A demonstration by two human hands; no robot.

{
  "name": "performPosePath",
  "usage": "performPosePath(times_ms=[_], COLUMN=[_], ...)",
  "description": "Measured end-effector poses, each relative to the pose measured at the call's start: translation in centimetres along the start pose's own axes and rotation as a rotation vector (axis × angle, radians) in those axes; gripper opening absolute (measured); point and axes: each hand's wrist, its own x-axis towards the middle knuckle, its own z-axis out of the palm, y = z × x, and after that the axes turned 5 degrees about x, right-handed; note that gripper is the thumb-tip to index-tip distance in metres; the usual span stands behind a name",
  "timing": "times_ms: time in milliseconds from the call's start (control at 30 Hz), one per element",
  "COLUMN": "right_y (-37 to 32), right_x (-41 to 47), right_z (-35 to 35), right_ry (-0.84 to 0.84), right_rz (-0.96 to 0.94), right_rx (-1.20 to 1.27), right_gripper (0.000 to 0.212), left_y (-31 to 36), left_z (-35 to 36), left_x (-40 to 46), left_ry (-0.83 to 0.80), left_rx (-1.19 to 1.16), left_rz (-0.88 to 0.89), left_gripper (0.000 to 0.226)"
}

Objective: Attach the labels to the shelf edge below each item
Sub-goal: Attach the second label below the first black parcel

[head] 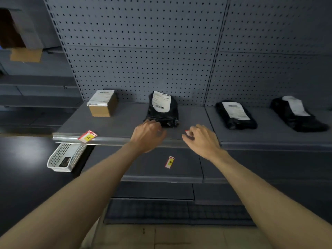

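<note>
A red-and-yellow label (87,136) sits tilted on the metal shelf edge (111,140) below a cardboard box (102,103). My right hand (202,139) pinches another red label (187,132) by its end, at the shelf front just right of a black parcel bag (162,109). My left hand (148,134) hovers curled over the shelf edge in front of that bag; whether its fingers touch the label is hidden. A third label (169,162) lies on the lower shelf. Two more black bags (235,115) (296,113) lie on the right shelf section.
A white perforated basket (65,157) with a dark object in it hangs out below the left end of the shelf. Grey pegboard (143,51) backs the shelves. Lower shelves (152,178) step out toward me above a tiled floor. A cardboard box (18,33) sits at upper left.
</note>
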Motion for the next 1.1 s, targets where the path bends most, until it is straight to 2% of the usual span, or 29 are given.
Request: performPosePath(times_ms=[300,467,567,667,767,900,1100], right_y=[5.4,7.8,9.4,11.1,12.7,14.6,15.6], right_x=[-3.8,-3.4,-2.3,-1.2,-0.3,0.6,1.0], right_z=[8.0,15.7,20.7,25.2,28.5,31.8,33.7], right_ry=[-0.107,-0.147,-0.142,-0.115,-0.124,-0.101,-0.093], right_rz=[0.015,0.003,-0.001,-0.015,-0.01,-0.03,-0.008], right_rx=[0.011,0.009,0.004,-0.019,-0.073,-0.103,-0.066], right_gripper=[0.041,0.041,0.038,0.038,0.042,0.042,0.04], left_y=[2.2,-0.8,-2.6,-3.9,-4.9,-5.7,-6.9], left_z=[10.3,18.4,23.3,28.0,32.4,36.8,38.4], left_x=[-3.5,-3.0,-1.7,-0.1,1.4,2.5,3.6], left_ry=[-0.186,-0.337,-0.337,-0.374,-0.374,-0.365,-0.361], left_rx=[0.124,0.126,0.161,0.215,0.254,0.278,0.041], left_rz=[-0.02,-0.185,-0.263,-0.255,-0.26,-0.355,-0.526], left_gripper=[0.043,0.043,0.05,0.059,0.06,0.068,0.07])
